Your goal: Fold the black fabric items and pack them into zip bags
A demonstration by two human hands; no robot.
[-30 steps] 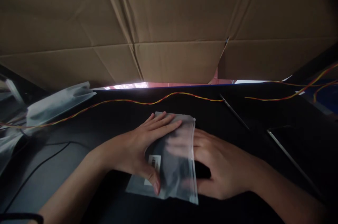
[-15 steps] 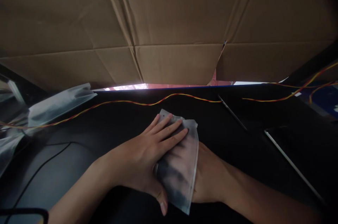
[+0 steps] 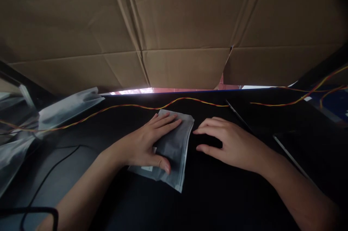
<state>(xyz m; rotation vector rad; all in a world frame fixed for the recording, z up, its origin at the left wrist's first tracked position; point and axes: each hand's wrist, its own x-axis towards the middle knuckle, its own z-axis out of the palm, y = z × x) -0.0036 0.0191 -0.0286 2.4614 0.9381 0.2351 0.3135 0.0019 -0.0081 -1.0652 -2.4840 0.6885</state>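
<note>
A frosted zip bag (image 3: 174,153) lies on the black tabletop (image 3: 217,198), its zip edge facing right. My left hand (image 3: 145,142) rests flat on the bag with fingers spread and thumb apart. A white label (image 3: 147,168) on the bag shows partly beneath that thumb. Just right of the zip edge is my right hand (image 3: 231,142), outside the bag, its fingers curved and its thumb apart. Nothing shows between them. I cannot make out any contents in the bag.
A red-and-yellow twisted wire (image 3: 130,105) runs across the back. Another translucent bag (image 3: 69,107) lies at the back left, near a thin black cable (image 3: 51,169). Two dark flat slabs with pale edges, one (image 3: 290,153) nearer, lie at right. Cardboard (image 3: 185,13) stands behind.
My right hand was at the bag's opening, then went deep inside, and is now out to the right. The bag lies flatter, with my left hand still on it.
</note>
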